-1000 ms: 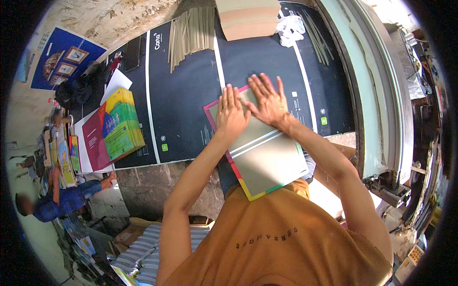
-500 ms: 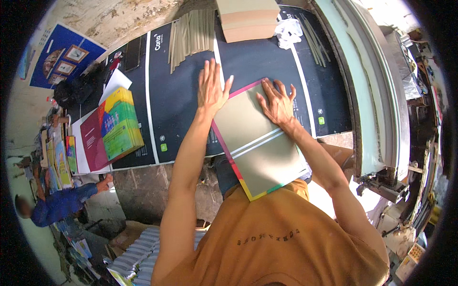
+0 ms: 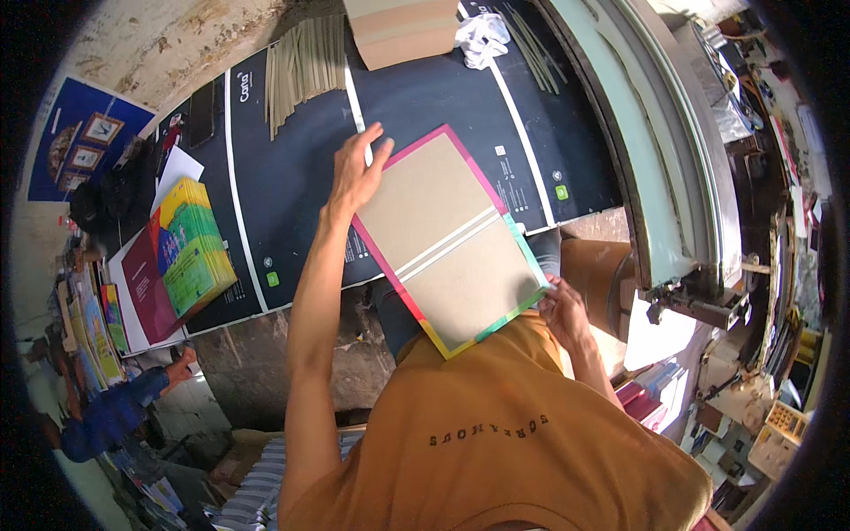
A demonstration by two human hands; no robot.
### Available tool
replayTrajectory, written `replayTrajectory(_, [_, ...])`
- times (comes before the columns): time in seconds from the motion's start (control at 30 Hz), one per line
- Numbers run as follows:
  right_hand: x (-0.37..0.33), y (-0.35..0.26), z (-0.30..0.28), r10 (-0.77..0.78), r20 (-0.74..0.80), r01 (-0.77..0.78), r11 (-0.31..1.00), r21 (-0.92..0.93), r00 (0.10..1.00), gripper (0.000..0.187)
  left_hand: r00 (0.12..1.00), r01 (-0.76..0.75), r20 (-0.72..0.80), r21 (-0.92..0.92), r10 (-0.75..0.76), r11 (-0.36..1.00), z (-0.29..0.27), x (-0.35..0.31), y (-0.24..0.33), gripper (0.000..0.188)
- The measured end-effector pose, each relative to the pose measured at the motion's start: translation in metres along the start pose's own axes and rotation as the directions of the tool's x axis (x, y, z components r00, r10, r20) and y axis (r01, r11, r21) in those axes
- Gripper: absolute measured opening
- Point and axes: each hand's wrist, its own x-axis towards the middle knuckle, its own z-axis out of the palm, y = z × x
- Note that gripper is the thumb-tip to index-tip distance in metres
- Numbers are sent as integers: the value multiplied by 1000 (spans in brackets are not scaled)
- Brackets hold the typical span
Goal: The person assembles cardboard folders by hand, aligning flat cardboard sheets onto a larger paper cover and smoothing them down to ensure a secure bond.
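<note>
A hard book cover [image 3: 416, 190] of grey board lies tilted over the table's near edge, inner face up. Pink, red, yellow and green strips border it, and pale lines cross its middle at the spine. My left hand [image 3: 356, 173] is beside its far left edge, fingers extended and slightly bent, holding nothing; whether it touches the edge I cannot tell. At the near right corner, my right hand [image 3: 567, 310] pinches the cover between thumb and fingers, close to my brown shirt.
Thin board strips [image 3: 305, 71] lie at the back, beside a tall stack of boards [image 3: 403, 35] and a crumpled white cloth [image 3: 482, 40]. Colourful printed covers [image 3: 195, 252] are stacked at left. A large machine frame [image 3: 660, 177] borders the dark table [image 3: 292, 190] at right. A person [image 3: 115, 407] sits far left.
My right hand has left the cover's far right part and now grips its near right corner. A coloured strip shows along the right edge. My left hand's fingers have bent slightly.
</note>
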Motion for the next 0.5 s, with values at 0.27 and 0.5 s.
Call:
replayTrajectory(0.27, [14, -145, 119, -525, 252, 562, 592, -578, 813, 24, 973, 183, 182, -252, -139, 950, -122, 24, 37, 29])
replayTrajectory(0.5, [7, -179, 174, -650, 637, 878, 102, -468, 415, 29, 942, -257, -232, -31, 243, 966, -206, -83, 98, 24])
